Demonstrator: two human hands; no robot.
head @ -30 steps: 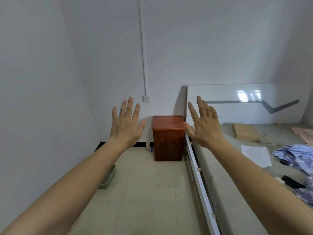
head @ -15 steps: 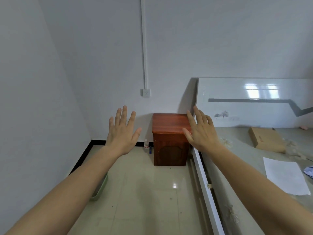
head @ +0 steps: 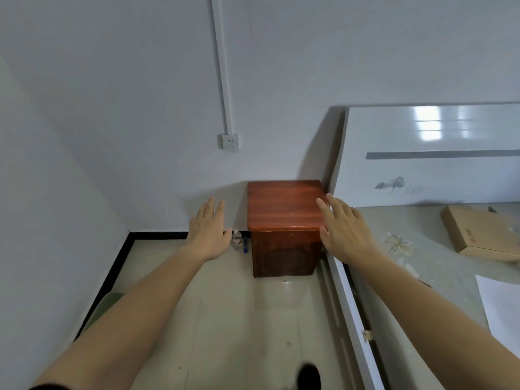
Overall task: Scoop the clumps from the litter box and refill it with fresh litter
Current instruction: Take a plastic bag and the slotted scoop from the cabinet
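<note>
Litter box (head: 108,301): pale green, smooth plastic, rounded rim; only a corner shows at the lower left, against the black baseboard (head: 112,277), mostly hidden behind the left forearm. Its long axis cannot be determined from the visible part, and its contents cannot be seen. It lies well below and behind the fingers of both hands, apart from them.

Left hand (head: 208,235): flat, palm down, fingers extended and close together, holding nothing. It hovers over the glossy beige floor tiles (head: 239,319) near the wall. Just right of it, a small clear bottle (head: 237,240) and a blue object (head: 245,244) stand at the baseboard.

Centre: a red-brown wooden cabinet (head: 284,205), box-shaped, with a polished striped-grain top and a curved panel on its front. A white wall socket (head: 229,141) sits above it, fed by a white conduit.

Right hand (head: 344,229): flat, palm down, fingers extended and slightly spread, empty, overlapping the cabinet's right edge in view.

Right side: a glossy white bed frame and headboard (head: 422,153), a bare grey patterned mattress (head: 439,277), a flat cardboard box (head: 484,235) and a white paper sheet (head: 503,305).
</note>
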